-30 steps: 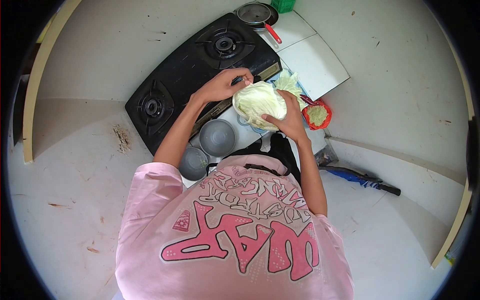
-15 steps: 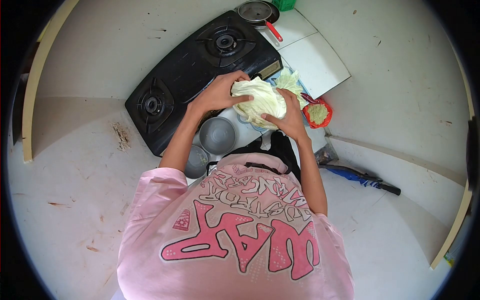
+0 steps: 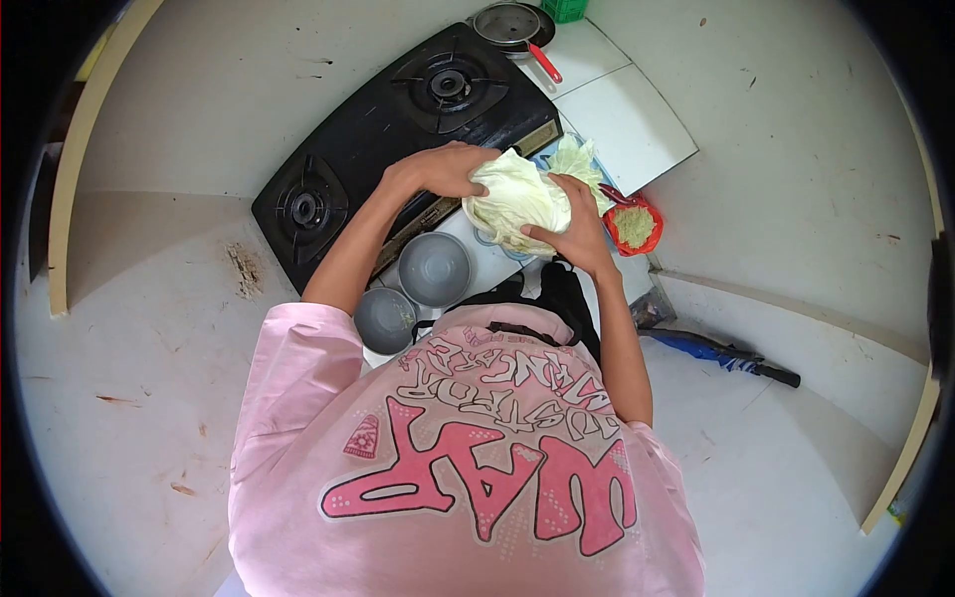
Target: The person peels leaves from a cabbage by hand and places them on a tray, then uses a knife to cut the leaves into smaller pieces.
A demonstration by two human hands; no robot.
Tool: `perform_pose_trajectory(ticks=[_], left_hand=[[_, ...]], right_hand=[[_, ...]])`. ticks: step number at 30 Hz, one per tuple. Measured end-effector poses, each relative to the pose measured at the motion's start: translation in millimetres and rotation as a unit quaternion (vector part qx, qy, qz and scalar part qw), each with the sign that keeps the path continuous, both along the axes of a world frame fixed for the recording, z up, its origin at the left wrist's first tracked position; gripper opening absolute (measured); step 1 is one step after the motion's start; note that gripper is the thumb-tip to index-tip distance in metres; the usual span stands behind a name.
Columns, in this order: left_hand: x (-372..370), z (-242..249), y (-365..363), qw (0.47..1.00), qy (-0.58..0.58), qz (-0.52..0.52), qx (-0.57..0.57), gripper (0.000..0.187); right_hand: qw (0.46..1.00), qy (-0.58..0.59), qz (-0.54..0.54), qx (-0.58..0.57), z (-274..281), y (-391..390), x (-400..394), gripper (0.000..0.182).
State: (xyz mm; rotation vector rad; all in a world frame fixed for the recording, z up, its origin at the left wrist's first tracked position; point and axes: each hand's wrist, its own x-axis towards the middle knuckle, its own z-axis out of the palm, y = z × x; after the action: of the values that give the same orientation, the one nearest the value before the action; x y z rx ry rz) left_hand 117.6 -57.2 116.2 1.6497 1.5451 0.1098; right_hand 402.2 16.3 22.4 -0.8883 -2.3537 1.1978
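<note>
A pale green cabbage (image 3: 517, 199) is held between my two hands over the counter, in front of the gas stove. My left hand (image 3: 448, 171) grips its left side, the thumb bent against the leaves and the other fingers hidden behind it. On the right side my right hand (image 3: 575, 224) is closed on the cabbage, thumb low on the near face and fingers over the top. Just behind the right hand lie loose cabbage leaves (image 3: 575, 157) on a light blue surface, mostly covered. Dark red chillies (image 3: 615, 195) are beside the leaves.
A black two-burner gas stove (image 3: 383, 129) fills the left and back. Two grey bowls, the larger (image 3: 435, 270) and the smaller (image 3: 385, 320), stand near my left forearm. Right are a red bag of pale shreds (image 3: 635, 227) and a blue umbrella (image 3: 711, 350). A red-handled pan (image 3: 509, 25) is behind.
My left hand has shifted its hold, with the wrist raised and the thumb drawn back toward the cabbage's left edge. The right hand and the cabbage have barely moved.
</note>
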Motion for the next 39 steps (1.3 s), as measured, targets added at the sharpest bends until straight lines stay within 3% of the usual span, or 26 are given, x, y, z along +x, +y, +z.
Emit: perform_pose_trajectory(ticks=[6, 12, 15, 18, 23, 30, 36, 39], left_hand=[[1, -16, -21, 0.992, 0.009, 0.024, 0.127, 0.073], [11, -5, -16, 0.996, -0.041, 0.047, 0.065, 0.052], [25, 10, -24, 0.99, -0.019, 0.06, 0.123, 0.042], [30, 10, -27, 0.985, -0.033, 0.056, 0.163, 0.046], [13, -2, -25, 0.987, -0.052, 0.092, 0.121, 0.062], [15, 0, -19, 0.997, 0.013, 0.06, 0.05, 0.083], [15, -12, -22, 0.996, -0.004, 0.06, 0.067, 0.076], [4, -15, -21, 0.993, -0.11, 0.033, 0.037, 0.061]], right_hand=[[0.999, -0.018, 0.005, -0.035, 7, 9, -2, 0.098], [0.999, -0.021, 0.015, -0.037, 7, 11, -1, 0.1], [0.999, -0.024, 0.009, -0.04, 8, 11, -1, 0.1], [0.999, -0.025, 0.006, -0.044, 8, 12, -1, 0.1], [0.998, -0.033, 0.012, -0.046, 9, 14, -3, 0.1], [0.995, -0.063, 0.068, -0.039, 9, 15, 6, 0.119], [0.992, -0.074, 0.078, -0.064, 3, 20, 8, 0.131], [0.992, -0.079, 0.073, -0.062, 4, 20, 7, 0.129]])
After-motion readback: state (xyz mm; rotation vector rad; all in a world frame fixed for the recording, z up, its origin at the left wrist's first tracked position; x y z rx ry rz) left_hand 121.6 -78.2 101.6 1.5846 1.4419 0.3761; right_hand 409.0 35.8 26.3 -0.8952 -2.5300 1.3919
